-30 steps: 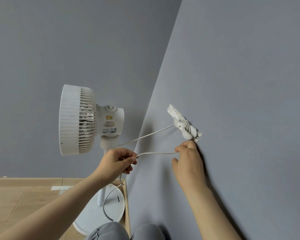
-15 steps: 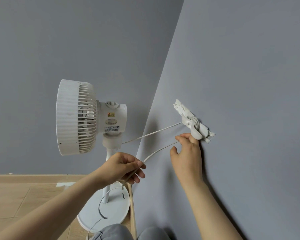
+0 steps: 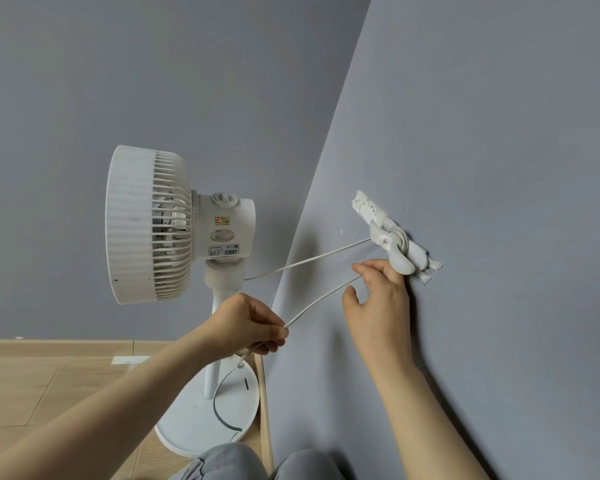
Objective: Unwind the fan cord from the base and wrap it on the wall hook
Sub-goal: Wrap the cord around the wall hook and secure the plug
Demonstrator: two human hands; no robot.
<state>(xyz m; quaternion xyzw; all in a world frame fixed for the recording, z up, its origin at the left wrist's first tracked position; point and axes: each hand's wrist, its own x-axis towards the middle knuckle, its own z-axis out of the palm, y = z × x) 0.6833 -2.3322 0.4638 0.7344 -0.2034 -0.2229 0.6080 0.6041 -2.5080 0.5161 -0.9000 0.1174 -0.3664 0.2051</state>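
cord (image 3: 321, 304) partly behind R hand (image 3: 378, 303)

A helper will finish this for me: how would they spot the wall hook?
Find the white fan in the corner, then the grey wall to its right. The wall hook is the only fixture there, white, with cord wound round it.

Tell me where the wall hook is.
Head view: the wall hook sits on the right wall, just above the right hand, right of the fan.
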